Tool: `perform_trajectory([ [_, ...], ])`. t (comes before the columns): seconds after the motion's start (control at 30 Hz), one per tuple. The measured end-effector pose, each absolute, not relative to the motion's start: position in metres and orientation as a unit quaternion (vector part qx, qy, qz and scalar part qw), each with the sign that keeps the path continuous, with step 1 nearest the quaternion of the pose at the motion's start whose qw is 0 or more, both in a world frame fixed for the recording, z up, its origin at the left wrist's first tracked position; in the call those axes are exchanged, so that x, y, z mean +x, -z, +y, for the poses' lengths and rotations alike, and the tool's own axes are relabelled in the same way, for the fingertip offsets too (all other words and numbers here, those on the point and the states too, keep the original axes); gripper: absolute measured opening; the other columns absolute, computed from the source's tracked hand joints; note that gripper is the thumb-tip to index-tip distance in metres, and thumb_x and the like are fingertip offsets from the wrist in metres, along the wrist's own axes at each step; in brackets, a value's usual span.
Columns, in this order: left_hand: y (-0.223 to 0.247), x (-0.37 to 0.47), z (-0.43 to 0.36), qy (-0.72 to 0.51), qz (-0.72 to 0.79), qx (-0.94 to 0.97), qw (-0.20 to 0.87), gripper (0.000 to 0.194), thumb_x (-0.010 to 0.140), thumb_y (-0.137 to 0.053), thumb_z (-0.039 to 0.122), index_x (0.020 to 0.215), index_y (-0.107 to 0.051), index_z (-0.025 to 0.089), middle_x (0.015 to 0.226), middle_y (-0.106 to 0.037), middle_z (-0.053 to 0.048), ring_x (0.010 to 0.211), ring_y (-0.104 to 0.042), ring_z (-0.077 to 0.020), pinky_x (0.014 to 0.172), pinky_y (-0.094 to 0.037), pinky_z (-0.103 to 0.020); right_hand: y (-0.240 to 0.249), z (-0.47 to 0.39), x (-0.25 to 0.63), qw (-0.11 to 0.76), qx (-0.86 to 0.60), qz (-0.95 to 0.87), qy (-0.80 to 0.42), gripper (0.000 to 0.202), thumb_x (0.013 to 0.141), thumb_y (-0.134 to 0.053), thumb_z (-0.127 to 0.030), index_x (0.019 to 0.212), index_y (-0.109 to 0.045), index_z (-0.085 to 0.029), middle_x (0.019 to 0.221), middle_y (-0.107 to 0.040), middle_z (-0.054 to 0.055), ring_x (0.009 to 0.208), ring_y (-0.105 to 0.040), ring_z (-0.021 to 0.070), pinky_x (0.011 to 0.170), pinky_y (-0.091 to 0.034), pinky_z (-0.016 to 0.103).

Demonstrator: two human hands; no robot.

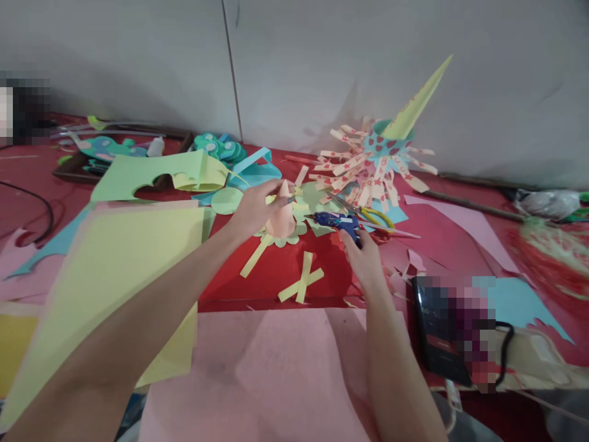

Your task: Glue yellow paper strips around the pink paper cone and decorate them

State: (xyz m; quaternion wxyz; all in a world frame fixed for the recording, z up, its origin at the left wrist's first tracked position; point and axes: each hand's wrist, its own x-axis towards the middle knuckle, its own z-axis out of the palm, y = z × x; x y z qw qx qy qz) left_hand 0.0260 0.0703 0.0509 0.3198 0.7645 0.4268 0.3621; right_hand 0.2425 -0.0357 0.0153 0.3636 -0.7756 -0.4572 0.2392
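Observation:
A small peach paper cone [280,218] stands upright on a pale green scalloped paper piece [291,238]. My left hand [258,207] has its fingers closed around the cone's upper part. In my right hand [365,261] is a blue hot glue gun [338,222], gripped by its handle with the nozzle pointing left toward the cone. A pale glue stick [405,233] sticks out behind the gun. Scissors with yellow handles [378,218] lie just beyond it. Nearer to me, two yellow paper strips [302,283] cross each other on the red table.
A paper figure with a tall yellow cone [416,104] and printed fringes stands at the back right. Yellow sheets [124,264] lie left, pink paper [257,368] in front. A phone [442,331] rests at the right. Behind left is a brown tray [69,175] of foam cutouts.

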Motion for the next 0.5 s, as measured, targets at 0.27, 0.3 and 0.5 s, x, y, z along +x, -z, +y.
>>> perform_trajectory([
  [0.27, -0.017, 0.01, 0.06, -0.336, 0.432, 0.771, 0.327, 0.062, 0.078, -0.059, 0.043, 0.132, -0.041, 0.019, 0.136, -0.048, -0.009, 0.122, -0.047, -0.0233, 0.102, -0.038, -0.036, -0.026, -0.046, 0.211, 0.204, -0.814, -0.496, -0.222, 0.053, 0.071, -0.047, -0.068, 0.098, -0.053, -0.024, 0.084, -0.065, 0.009, 0.082, -0.062, 0.0298, 0.063, -0.041, 0.034],
  [0.3, -0.012, 0.008, 0.059, -0.324, 0.438, 0.769, 0.334, 0.064, 0.076, -0.06, 0.043, 0.132, -0.041, 0.018, 0.135, -0.049, -0.009, 0.122, -0.048, -0.0245, 0.101, -0.039, -0.037, -0.025, -0.047, 0.208, 0.186, -0.815, -0.503, -0.22, 0.055, 0.069, -0.049, -0.069, 0.1, -0.053, -0.024, 0.086, -0.065, 0.009, 0.084, -0.062, 0.0306, 0.063, -0.041, 0.035],
  [0.5, 0.008, 0.003, 0.057, -0.3, 0.462, 0.747, 0.372, 0.067, 0.071, -0.063, 0.041, 0.13, -0.044, 0.017, 0.133, -0.051, -0.011, 0.119, -0.05, -0.0277, 0.097, -0.042, -0.039, -0.02, -0.049, 0.202, 0.153, -0.816, -0.519, -0.205, 0.055, 0.066, -0.054, -0.066, 0.102, -0.049, -0.025, 0.087, -0.064, 0.009, 0.081, -0.062, 0.0309, 0.06, -0.041, 0.035],
])
